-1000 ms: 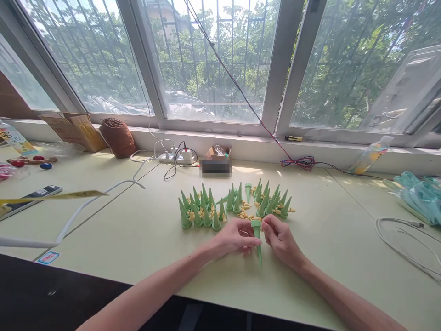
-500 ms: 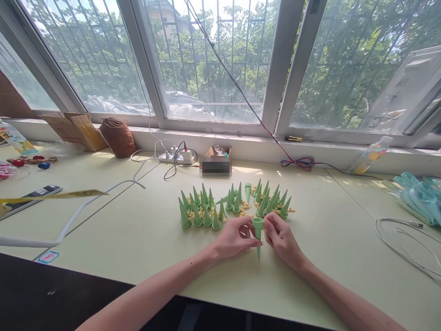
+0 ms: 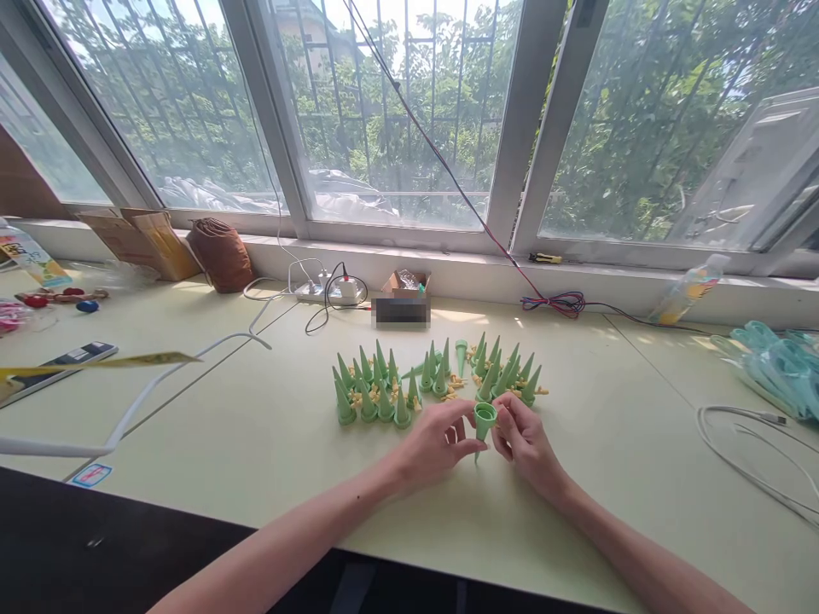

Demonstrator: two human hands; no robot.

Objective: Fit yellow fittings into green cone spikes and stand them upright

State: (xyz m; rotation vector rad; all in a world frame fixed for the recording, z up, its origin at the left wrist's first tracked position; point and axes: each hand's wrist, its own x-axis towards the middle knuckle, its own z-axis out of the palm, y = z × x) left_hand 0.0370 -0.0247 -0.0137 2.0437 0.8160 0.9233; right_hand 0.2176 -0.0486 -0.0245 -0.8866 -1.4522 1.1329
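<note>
Cones of green plastic [image 3: 385,408], most points-up, stand among small yellow pieces [image 3: 454,395] midway between the surface's [image 3: 269,435] far and near edges. Closer to the near edge, the left hand [image 3: 436,439] pinches a hollow green plastic cone [image 3: 484,425], open end up; the right hand [image 3: 523,433] curls at its rim; whether it grips anything, I cannot tell.
</note>
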